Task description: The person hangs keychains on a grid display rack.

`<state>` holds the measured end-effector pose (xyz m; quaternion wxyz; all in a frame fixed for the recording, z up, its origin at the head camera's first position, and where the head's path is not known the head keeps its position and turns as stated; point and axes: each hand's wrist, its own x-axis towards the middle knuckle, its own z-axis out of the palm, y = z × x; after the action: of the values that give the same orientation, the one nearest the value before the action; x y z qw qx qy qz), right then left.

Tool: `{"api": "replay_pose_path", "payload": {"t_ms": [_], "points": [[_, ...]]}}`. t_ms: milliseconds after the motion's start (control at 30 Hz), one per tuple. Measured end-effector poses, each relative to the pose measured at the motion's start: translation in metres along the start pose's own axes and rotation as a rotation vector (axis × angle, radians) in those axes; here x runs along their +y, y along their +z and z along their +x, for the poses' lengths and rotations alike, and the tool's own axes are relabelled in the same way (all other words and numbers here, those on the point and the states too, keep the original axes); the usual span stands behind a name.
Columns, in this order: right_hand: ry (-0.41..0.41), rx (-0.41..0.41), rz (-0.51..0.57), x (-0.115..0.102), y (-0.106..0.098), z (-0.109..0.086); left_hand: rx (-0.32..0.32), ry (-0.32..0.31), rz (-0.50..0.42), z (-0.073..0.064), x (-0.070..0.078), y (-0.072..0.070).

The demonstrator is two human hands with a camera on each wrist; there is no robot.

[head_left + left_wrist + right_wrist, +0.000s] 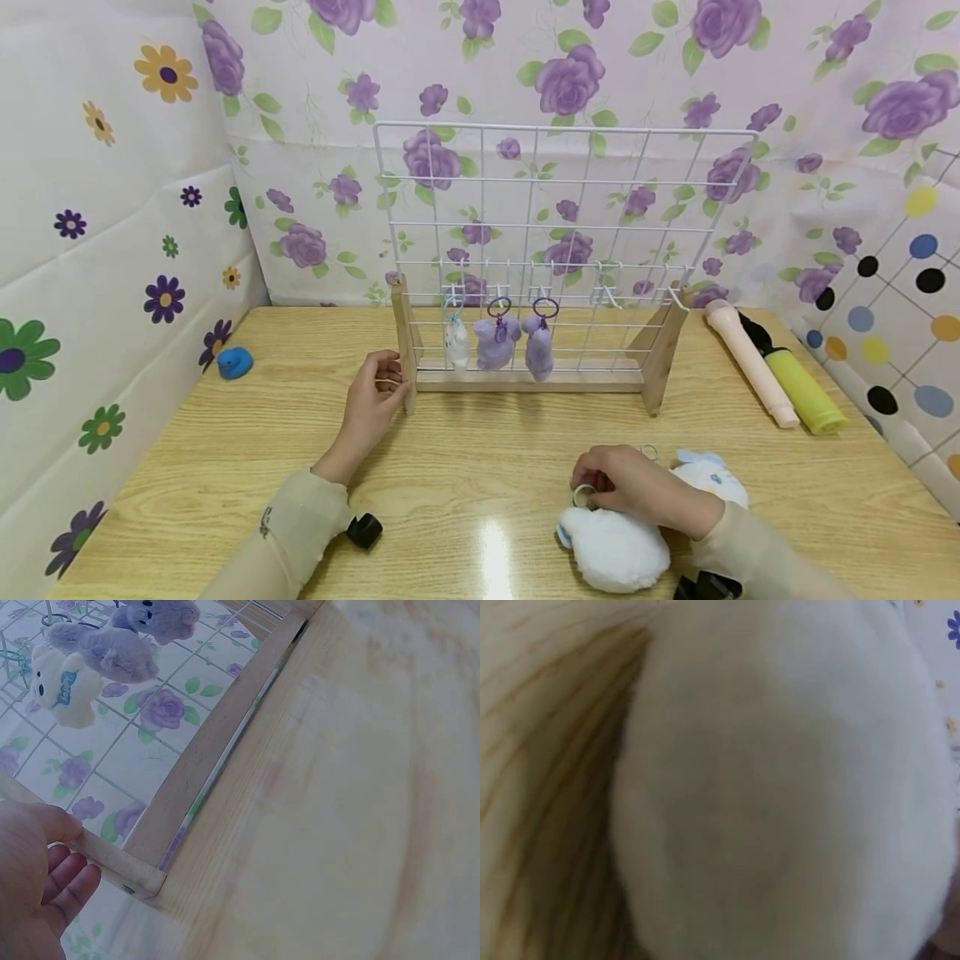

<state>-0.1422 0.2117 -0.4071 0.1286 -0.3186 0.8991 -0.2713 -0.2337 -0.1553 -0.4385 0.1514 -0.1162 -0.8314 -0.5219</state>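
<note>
A white wire grid rack [570, 179] stands upright on wooden legs. My left hand [375, 392] grips its left wooden leg [406, 350], thumb on one side and fingers curled round the other, as the left wrist view shows. Near the front, my right hand [633, 483] pinches by its ring a white plush keychain [618, 550], which fills most of the right wrist view. Beyond that wrist lies a second white plush [712, 477] with blue ears, partly covered by the forearm. From the rack's hooks hang a small white plush [456, 343] and two purple plushes [497, 342].
Two bare hooks [609, 296] stick out at the rack's right side. A blue toy duck [234, 362] sits at the table's left edge. At the right lie a pink tube [753, 362] and a yellow-green one [806, 392]. Flowered sheeting [315, 167] walls the table in.
</note>
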Motion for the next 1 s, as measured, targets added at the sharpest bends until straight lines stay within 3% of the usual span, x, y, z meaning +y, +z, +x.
{"api": "replay_pose_path", "payload": {"t_ms": [433, 700, 1000], "points": [[-0.008, 0.030, 0.090, -0.008, -0.018, -0.009, -0.006, -0.010, -0.010, -0.001, 0.001, 0.001], [-0.027, 0.076, 0.034, -0.020, -0.035, -0.016, 0.006, 0.005, 0.002, 0.000, 0.000, 0.002], [-0.076, 0.117, -0.039, -0.029, -0.051, -0.017, -0.016, -0.057, -0.013, 0.001, 0.004, 0.000]]}}
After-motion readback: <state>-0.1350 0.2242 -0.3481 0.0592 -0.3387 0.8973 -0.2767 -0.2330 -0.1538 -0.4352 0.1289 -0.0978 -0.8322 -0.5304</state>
